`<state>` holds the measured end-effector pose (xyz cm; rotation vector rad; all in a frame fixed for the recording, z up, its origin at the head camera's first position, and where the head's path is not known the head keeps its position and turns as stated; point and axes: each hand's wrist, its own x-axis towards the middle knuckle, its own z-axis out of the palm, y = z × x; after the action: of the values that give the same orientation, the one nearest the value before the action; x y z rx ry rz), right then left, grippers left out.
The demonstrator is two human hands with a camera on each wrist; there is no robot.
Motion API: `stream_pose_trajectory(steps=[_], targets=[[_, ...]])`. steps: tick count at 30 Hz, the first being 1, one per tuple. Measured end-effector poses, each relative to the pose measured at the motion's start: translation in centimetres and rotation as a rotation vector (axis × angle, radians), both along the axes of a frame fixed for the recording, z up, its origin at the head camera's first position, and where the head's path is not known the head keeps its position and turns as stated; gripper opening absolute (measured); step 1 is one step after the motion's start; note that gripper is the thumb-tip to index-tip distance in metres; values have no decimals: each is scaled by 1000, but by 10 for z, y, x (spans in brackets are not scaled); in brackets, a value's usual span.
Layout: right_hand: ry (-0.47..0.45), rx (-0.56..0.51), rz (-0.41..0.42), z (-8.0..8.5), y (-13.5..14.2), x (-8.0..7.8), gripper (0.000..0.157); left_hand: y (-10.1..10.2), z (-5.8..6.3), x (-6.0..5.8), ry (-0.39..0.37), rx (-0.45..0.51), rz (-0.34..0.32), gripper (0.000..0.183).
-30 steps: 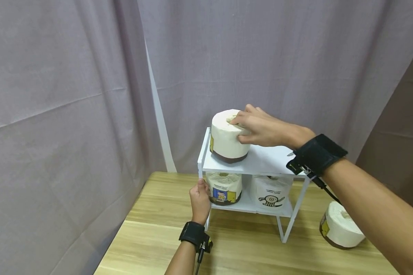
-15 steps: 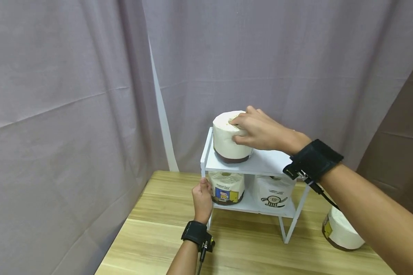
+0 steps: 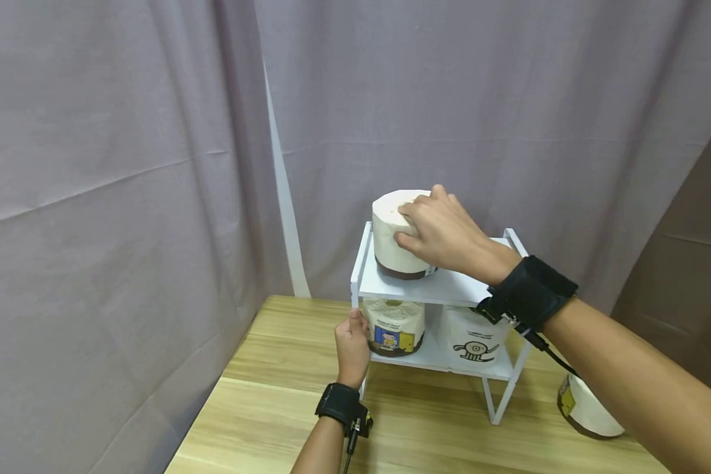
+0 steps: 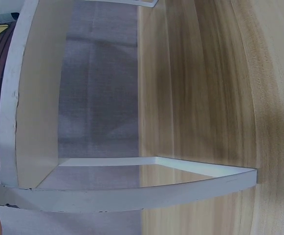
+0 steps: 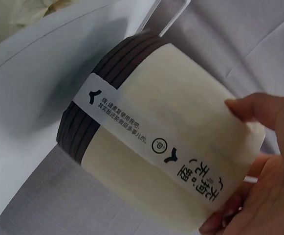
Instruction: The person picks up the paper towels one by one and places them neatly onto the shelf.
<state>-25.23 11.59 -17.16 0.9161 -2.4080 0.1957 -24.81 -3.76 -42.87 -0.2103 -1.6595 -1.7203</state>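
A cream toilet paper roll [image 3: 391, 237] with a dark brown base band stands on the top shelf of a small white two-tier rack [image 3: 403, 291], at its left end. My right hand [image 3: 444, 230] holds this roll from above, thumb against its side and fingers at the core hole. The right wrist view shows a printed white strip along the roll [image 5: 151, 132]. With my left hand [image 3: 352, 345] I grip the rack's front left post. Only a bit of that hand shows in the left wrist view, beside the rack's white frame [image 4: 107, 198].
On the lower shelf stand a roll with a blue and yellow picture [image 3: 394, 329] and a white roll with a cartoon drawing [image 3: 474, 342]. Another roll [image 3: 589, 408] sits on the wooden table [image 3: 272, 395], partly behind my right forearm. Grey curtains [image 3: 450, 99] hang behind.
The top roll has turned in place under my right hand: its yellow label has gone from the left side and the white strip shows at right. My left hand keeps its grip.
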Motion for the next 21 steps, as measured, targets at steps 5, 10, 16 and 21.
stream_pose_trajectory(steps=[5,10,16,21], targets=[[-2,-41,-43,0,-6,5,28,-1,-16,-13,-11,-5,6,50],[-13,-35,-146,1,-16,9,27,-4,-19,-18,8,-12,12,49],[-12,-37,-212,-2,-25,8,34,-4,-19,-18,14,-3,28,51],[-12,-55,-228,-8,-23,5,41,3,-21,-18,14,-1,30,52]])
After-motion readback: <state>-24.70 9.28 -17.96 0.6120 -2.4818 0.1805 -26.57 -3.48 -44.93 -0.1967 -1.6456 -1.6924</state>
